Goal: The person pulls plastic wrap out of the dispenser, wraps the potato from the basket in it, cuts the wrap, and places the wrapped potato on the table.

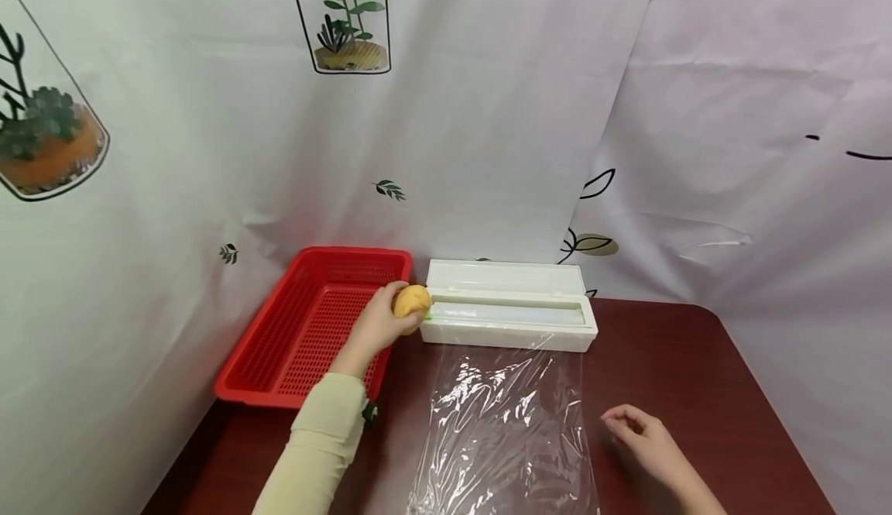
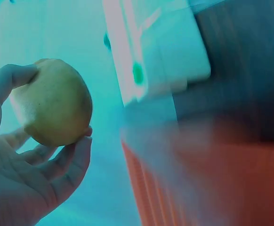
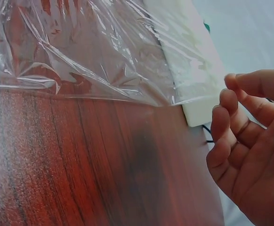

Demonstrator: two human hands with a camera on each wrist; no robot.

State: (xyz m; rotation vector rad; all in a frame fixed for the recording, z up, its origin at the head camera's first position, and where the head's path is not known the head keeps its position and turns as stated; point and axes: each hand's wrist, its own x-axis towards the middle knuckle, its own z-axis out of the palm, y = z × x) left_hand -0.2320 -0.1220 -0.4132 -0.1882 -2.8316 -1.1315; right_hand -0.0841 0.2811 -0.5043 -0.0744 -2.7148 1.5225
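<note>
In the head view my left hand (image 1: 376, 325) grips a round yellow fruit (image 1: 413, 299) above the gap between the red basket and the white box. The left wrist view has the thumb on one side of the fruit (image 2: 54, 103) and the fingers curled under the other. A sheet of clear plastic wrap (image 1: 512, 430) runs out of the white wrap box (image 1: 509, 338), whose lid stands up, and lies wrinkled over the table. Just right of the sheet is my right hand (image 1: 648, 441), its fingers loosely bent and holding nothing, thumb and index tips close together.
The red plastic basket (image 1: 261, 399) stands at the left, its slotted floor in sight. Behind the dark red-brown table (image 1: 669, 368) hangs a white printed cloth (image 1: 488, 135). A small dark object (image 1: 369, 414) shows beside my left sleeve.
</note>
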